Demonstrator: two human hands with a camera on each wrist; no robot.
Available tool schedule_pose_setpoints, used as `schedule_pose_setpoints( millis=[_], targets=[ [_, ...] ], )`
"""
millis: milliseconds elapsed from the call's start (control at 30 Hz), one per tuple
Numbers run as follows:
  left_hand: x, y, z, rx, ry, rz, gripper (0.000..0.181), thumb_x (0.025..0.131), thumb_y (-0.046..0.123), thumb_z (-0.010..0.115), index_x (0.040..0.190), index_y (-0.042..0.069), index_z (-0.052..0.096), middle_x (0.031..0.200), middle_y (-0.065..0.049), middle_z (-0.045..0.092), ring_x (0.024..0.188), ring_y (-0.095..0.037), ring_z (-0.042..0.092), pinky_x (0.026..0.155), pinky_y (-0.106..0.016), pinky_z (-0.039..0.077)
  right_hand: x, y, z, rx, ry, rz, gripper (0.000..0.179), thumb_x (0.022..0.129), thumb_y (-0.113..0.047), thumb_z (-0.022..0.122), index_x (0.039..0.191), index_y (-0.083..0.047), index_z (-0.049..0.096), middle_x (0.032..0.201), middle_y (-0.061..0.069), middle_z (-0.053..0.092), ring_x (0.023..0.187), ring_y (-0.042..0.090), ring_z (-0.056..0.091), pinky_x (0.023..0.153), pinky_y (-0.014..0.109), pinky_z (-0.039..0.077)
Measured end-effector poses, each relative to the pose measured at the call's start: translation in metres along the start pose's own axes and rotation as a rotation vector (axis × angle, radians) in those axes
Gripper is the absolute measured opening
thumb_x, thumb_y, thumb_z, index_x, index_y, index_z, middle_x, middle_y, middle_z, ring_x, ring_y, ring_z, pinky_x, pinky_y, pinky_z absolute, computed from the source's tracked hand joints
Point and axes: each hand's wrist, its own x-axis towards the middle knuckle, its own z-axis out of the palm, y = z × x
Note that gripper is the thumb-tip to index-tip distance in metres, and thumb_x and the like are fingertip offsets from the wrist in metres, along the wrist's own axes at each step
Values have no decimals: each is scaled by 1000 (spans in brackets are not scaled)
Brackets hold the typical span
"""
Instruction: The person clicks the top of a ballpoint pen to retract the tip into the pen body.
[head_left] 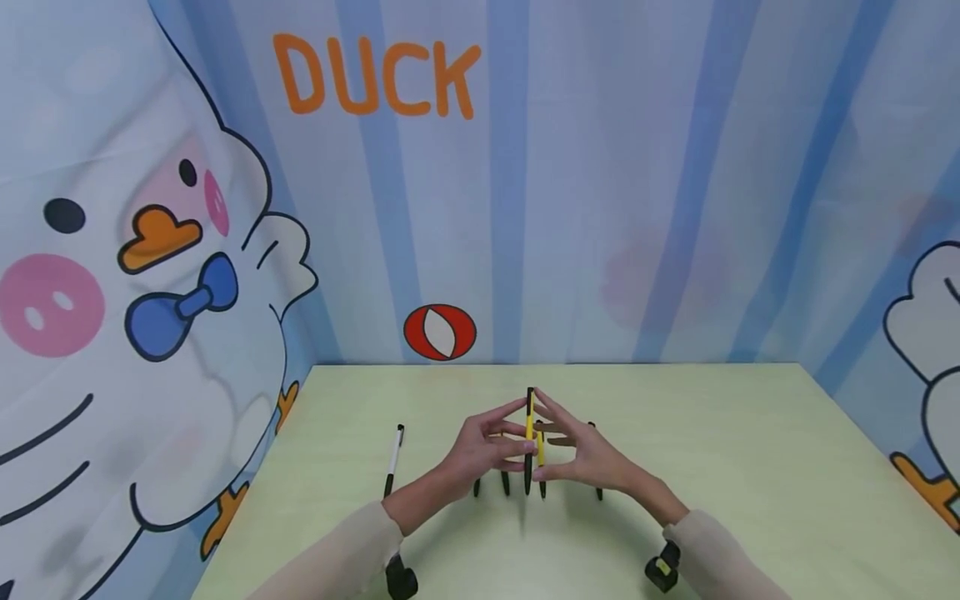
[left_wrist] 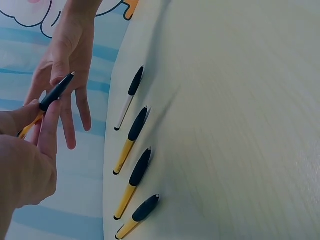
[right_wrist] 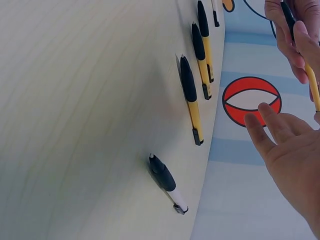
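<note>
A yellow pen with a black grip [head_left: 529, 417] stands nearly upright above the table between my hands, black grip down. My left hand [head_left: 483, 450] pinches it with thumb and fingers, plainly in the left wrist view. From the other side my right hand [head_left: 588, 454] reaches to it, fingers spread and mostly straight. Its index fingertip is at the pen's top and its thumb by the grip; firm contact cannot be told. Beyond the hands, three yellow pens [right_wrist: 191, 97] lie in a row on the table, flanked by a white pen [head_left: 393, 458] and another white pen [right_wrist: 167, 177].
The pale table [head_left: 712, 467] ends at the back against a blue striped cloth [head_left: 585, 183] printed with ducks. Small black wrist devices [head_left: 663, 567] sit below both sleeves.
</note>
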Motion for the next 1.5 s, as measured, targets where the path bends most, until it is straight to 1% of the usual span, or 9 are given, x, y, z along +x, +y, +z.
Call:
schedule_pose_setpoints(
  millis=[133, 367, 700, 900, 1067, 1133, 1300, 1400, 1500],
  targets=[
    [0, -2, 1, -5, 9, 14, 65, 94, 9, 74, 153, 22, 49, 129, -27, 65, 100, -21, 77, 82, -41, 65, 2, 0, 1, -5, 9, -4, 111, 87, -21, 84, 166, -20, 7, 164, 26, 30, 139, 44, 51, 108, 60, 50],
    [0, -4, 4, -14, 21, 27, 63, 94, 9, 73, 152, 21, 51, 125, -21, 69, 102, -23, 77, 82, -43, 65, 3, -4, -1, 0, 4, 12, 115, 85, -21, 85, 166, -27, 3, 164, 26, 29, 140, 45, 50, 108, 61, 50],
    [-1, -7, 6, -29, -15, 22, 66, 93, 8, 74, 153, 21, 50, 124, -19, 71, 95, -18, 77, 83, -44, 65, -2, -4, -2, 24, 2, -1, 115, 83, -18, 87, 166, -18, 8, 163, 29, 31, 140, 49, 47, 109, 64, 47],
    [0, -7, 8, -43, 11, 7, 65, 91, 6, 76, 150, 21, 54, 123, -20, 71, 92, -19, 78, 79, -40, 66, -2, -3, -1, 31, 47, -6, 112, 78, -17, 90, 163, -17, 17, 159, 29, 37, 138, 48, 50, 108, 63, 49],
    [2, -7, 11, -59, 24, -16, 64, 89, 2, 77, 147, 20, 57, 120, -20, 71, 87, -18, 78, 76, -39, 66, -3, 1, 1, 73, 55, -10, 112, 76, -13, 91, 160, -11, 18, 157, 29, 41, 141, 49, 46, 108, 63, 49],
    [3, -7, 13, -55, 16, -10, 64, 89, 1, 76, 148, 19, 56, 121, -22, 70, 87, -18, 78, 76, -40, 66, -5, 2, 1, 85, 50, -9, 113, 76, -12, 91, 161, -9, 15, 157, 30, 41, 143, 50, 43, 108, 63, 48],
    [3, -4, 15, -50, 7, 3, 63, 91, 3, 75, 149, 20, 56, 125, -26, 67, 90, -17, 78, 78, -42, 66, -7, 1, -4, 78, 40, -3, 117, 79, -14, 89, 164, -17, 8, 156, 30, 43, 144, 47, 44, 109, 63, 48],
    [2, -5, 15, -49, 9, -15, 63, 91, 5, 76, 148, 22, 56, 122, -23, 69, 91, -17, 77, 79, -43, 66, -7, 1, -8, 53, 34, 8, 112, 82, -16, 87, 164, -21, 11, 155, 27, 45, 142, 46, 46, 109, 63, 48],
    [0, -7, 13, -30, 30, -32, 63, 90, 6, 78, 147, 22, 57, 117, -17, 72, 91, -17, 77, 78, -42, 66, -9, 2, -13, 14, 14, 27, 102, 86, -17, 84, 163, -17, 18, 156, 24, 45, 142, 45, 48, 110, 62, 48]
  ],
)
